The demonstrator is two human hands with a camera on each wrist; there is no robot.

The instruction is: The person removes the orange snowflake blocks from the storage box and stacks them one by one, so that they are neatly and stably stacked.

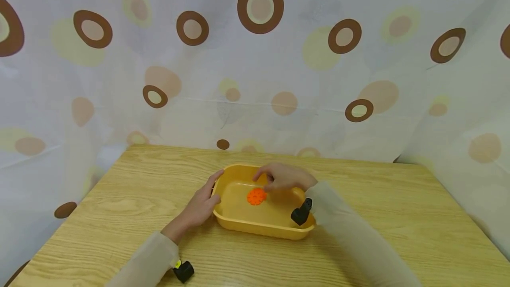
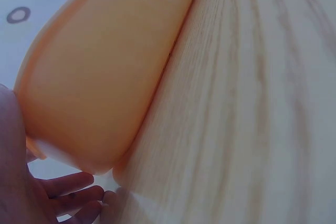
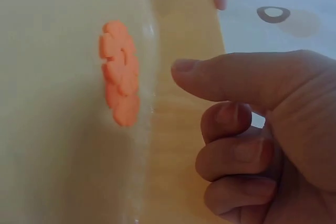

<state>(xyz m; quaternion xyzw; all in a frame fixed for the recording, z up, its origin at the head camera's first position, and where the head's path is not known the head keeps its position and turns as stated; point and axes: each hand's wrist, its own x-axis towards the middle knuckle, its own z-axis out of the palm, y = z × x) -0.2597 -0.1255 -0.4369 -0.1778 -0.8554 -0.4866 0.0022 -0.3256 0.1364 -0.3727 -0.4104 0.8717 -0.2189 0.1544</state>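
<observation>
A yellow-orange plastic basin (image 1: 259, 224) sits on the wooden table. My left hand (image 1: 201, 205) holds its left end, thumb over the rim and the other fingers along the outside wall. Orange flower-shaped plastic discs (image 1: 256, 196) lie overlapping on the basin floor; the right wrist view shows notched petals on them. Over the basin, my right hand (image 1: 284, 176) hovers near the discs with thumb and index finger apart. Nothing is between its fingers, and the others are bent, as the right wrist view shows.
The wooden table (image 1: 151, 189) extends to both sides of the basin. Behind it hangs a pale curtain (image 1: 255, 65) with brown and yellow round patterns. Each wrist wears a small black camera, one (image 1: 301, 212) over the basin's right part.
</observation>
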